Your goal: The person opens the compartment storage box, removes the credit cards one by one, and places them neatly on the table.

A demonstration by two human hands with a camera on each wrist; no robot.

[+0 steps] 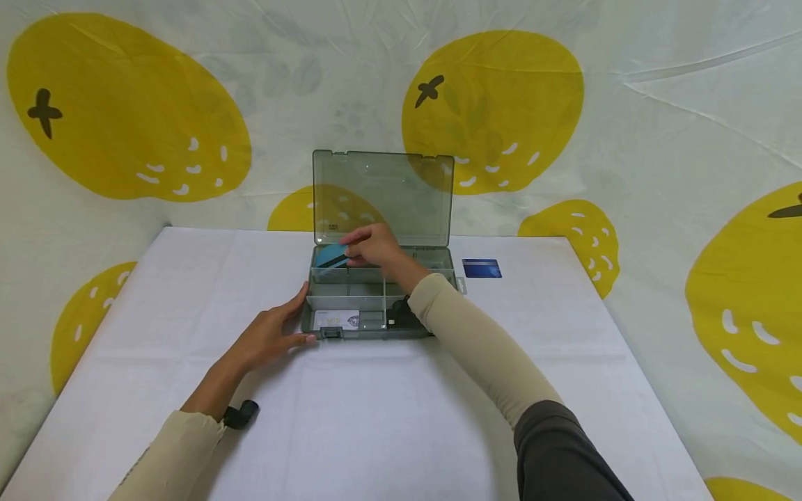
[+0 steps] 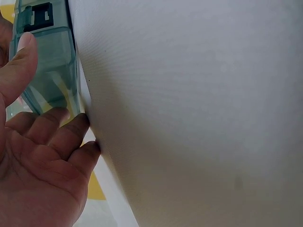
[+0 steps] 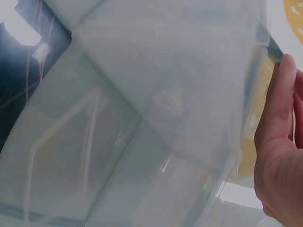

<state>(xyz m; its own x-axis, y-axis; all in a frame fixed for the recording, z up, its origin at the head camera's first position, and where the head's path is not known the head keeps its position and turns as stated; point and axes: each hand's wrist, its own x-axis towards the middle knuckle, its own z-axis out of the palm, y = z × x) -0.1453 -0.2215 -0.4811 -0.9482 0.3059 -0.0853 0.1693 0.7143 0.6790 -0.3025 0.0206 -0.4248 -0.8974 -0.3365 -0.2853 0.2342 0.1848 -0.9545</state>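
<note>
A grey see-through compartment box (image 1: 347, 288) stands on the table with its lid (image 1: 383, 198) raised at the back. Over the back left compartment, my right hand (image 1: 374, 245) pinches a light blue card (image 1: 331, 256) with a dark stripe, held tilted. That hand (image 3: 279, 142) shows at the right edge of the right wrist view, its card hidden there. My left hand (image 1: 276, 332) touches the box's front left corner, thumb at the front wall and fingers along the left side. A white printed card (image 1: 336, 319) lies in the front left compartment.
A dark blue card (image 1: 482, 268) lies on the white-covered table (image 1: 376, 417), right of the box. Something black (image 1: 401, 314) sits in the front right compartment, partly behind my right sleeve. Behind the table hangs a cloth (image 1: 357, 83) with yellow fruit prints.
</note>
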